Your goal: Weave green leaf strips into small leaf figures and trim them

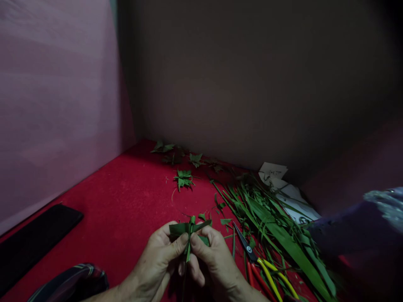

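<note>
A folded green leaf piece (190, 230), with two flat blades spread sideways and a narrow stem pointing down, is held between both hands. My left hand (166, 251) pinches it from the left, thumb pressed near its middle. From the right, my right hand (212, 253) grips it with thumb and fingers, and the two thumb tips almost meet. Close to the right hand lie scissors (248, 248) with dark blades; red and yellow handles show below, and I cannot tell if all belong to one tool. Small leaf scraps (226, 221) lie just beyond the hands.
A pile of long green leaves (277, 230) covers the right of the red surface (119, 197). Several folded leaf pieces (184, 179) sit toward the back wall. White papers (296, 201) lie behind the pile. A long black object (40, 243) is at left.
</note>
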{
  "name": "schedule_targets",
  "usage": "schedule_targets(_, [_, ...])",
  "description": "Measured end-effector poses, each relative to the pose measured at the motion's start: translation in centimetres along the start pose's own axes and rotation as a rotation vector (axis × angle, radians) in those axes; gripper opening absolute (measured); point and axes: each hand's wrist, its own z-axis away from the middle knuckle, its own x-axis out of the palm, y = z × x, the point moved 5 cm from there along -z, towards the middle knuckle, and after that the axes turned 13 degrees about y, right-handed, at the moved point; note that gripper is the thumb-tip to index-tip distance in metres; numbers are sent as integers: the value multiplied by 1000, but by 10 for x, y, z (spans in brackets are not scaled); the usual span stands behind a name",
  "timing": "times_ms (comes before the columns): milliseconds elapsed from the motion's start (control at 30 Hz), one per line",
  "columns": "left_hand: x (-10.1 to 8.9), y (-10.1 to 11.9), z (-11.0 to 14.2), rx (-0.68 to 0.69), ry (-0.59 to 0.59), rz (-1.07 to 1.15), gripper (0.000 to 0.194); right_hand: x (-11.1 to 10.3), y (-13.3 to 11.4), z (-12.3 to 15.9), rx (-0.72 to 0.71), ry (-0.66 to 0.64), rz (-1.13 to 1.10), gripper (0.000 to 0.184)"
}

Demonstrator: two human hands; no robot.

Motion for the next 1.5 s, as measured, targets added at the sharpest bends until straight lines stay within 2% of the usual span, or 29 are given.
schedule_targets(233, [1,0,-2,1,-5,18,35,-2,6,-3,34,-38,-59,39])
schedule_targets(467, [4,4,1,1,-12,11,26,-1,3,2,-23,2,-65,36])
schedule_targets(533, [5,8,1,13,-30,-9,21,-2,-2,4,-103,39,-30,38])
schedule_targets(633, [3,20,1,64,-14,-2,19,-7,-10,6,-225,169,21,41])
schedule_targets(767, [-3,35,0,158,89,5,22,-15,-17,6,-236,361,97,47])
schedule_targets(967, [-9,32,-8,175,99,-88,18,-12,-23,5,-244,287,162,42])
schedule_targets(1067, [-17,29,-12,212,172,-123,19,-17,-23,2,-322,293,161,38])
schedule_targets(1200, [-20,28,-13,246,187,-149,21,-20,-27,0,-401,308,163,33])
schedule_targets(1300, [-17,27,-11,220,170,-151,22,-19,-29,1,-378,328,154,31])
schedule_targets(1500, [-13,25,-11,136,169,-160,25,-22,-21,-3,-204,378,98,34])
